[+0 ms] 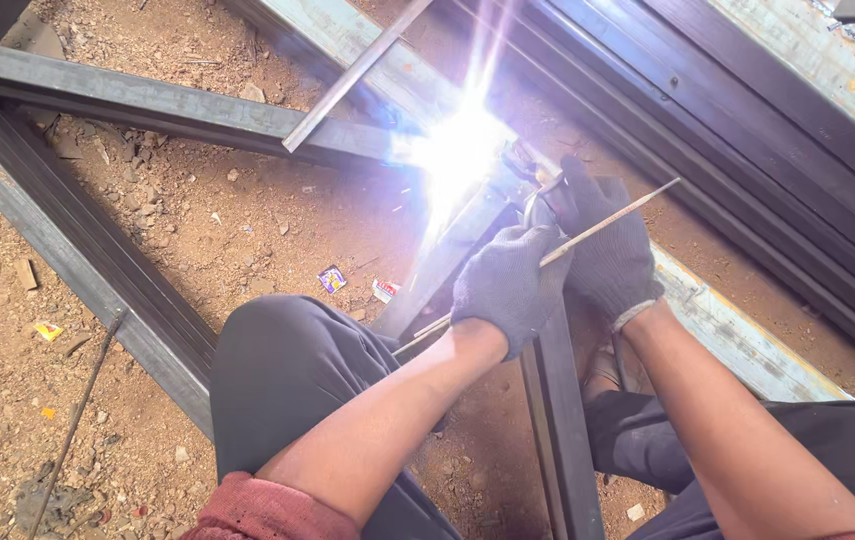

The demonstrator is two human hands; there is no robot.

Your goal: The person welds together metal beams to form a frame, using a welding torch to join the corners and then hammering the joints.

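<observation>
Head view looks down over my knees at a steel frame lying on reddish dirt ground [247,230]. Both my hands wear dark knit gloves. My left hand [507,285] is curled shut around a thin bare welding rod [607,222], which runs slantwise from below my wrist up and out to the right past my other glove. My right hand [607,250] is closed on the welding holder [537,195], of which only a curved metal bit shows just above my knuckles; the two gloves touch each other. Just beyond them a white welding arc [457,150] flares so brightly that the joint under it is washed out, and I cannot tell exactly where the tip meets the metal. The glare sits where a dark steel tube [147,100] coming from the left meets the frame. Another dark tube [557,420] runs back between my legs, and a loose grey flat bar [357,75] lies slanted over the frame. A long diagonal tube [77,250] crosses the left side, with small bits of litter [332,278] scattered on the dirt nearby.
</observation>
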